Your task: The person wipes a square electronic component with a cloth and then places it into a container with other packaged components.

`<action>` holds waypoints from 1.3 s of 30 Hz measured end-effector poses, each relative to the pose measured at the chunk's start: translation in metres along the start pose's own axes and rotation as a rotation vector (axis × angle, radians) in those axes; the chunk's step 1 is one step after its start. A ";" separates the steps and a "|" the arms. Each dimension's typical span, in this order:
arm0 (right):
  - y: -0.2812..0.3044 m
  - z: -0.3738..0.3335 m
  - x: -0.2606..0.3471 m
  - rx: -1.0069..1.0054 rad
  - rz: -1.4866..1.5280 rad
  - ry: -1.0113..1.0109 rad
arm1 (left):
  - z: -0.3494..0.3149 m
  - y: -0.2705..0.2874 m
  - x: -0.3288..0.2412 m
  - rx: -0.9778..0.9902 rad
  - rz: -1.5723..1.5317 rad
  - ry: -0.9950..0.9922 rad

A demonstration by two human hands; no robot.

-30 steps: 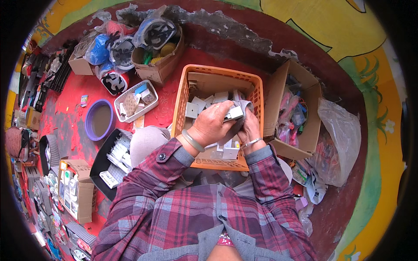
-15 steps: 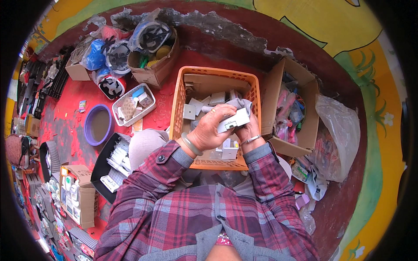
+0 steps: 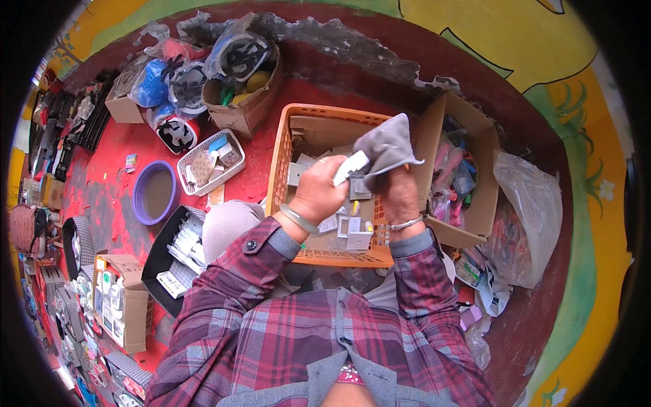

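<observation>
White switch plate, gripped in left hand, now sits higher above orange crate, right hand fingers clutching raised grey cloth.

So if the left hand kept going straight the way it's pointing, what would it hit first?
Probably the grey cloth in the right hand: the left hand aims its white part up-right, and the tip already seems to meet it. Depth is unclear.

I see my left hand and right hand side by side over the crate, a cloth above the right, an open carton to its right, a bowl and small basket left.
</observation>
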State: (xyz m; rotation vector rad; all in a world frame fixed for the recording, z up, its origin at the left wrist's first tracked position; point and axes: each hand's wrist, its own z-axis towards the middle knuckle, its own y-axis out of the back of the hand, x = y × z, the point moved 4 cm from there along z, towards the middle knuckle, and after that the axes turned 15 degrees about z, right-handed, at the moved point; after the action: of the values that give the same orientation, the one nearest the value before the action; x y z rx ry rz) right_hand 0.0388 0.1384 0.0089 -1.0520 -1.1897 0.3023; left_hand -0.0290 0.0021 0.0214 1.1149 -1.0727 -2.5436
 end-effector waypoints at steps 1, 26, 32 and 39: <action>-0.010 -0.005 -0.005 0.054 -0.264 -0.067 | -0.004 -0.004 -0.002 -0.066 -0.007 -0.090; -0.002 0.000 0.002 -0.064 0.049 -0.047 | -0.005 0.001 -0.005 -0.065 0.019 -0.064; -0.002 -0.018 -0.038 0.110 -0.359 -0.055 | -0.006 -0.004 -0.002 0.020 0.128 -0.054; 0.023 -0.005 -0.051 -0.157 -0.098 -0.138 | -0.013 -0.006 -0.012 -0.046 0.127 -0.262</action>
State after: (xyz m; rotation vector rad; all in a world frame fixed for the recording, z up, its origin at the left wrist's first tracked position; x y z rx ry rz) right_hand 0.0300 0.1123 -0.0404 -1.1183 -1.4025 0.2100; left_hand -0.0109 0.0045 0.0182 0.6910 -1.0957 -2.6483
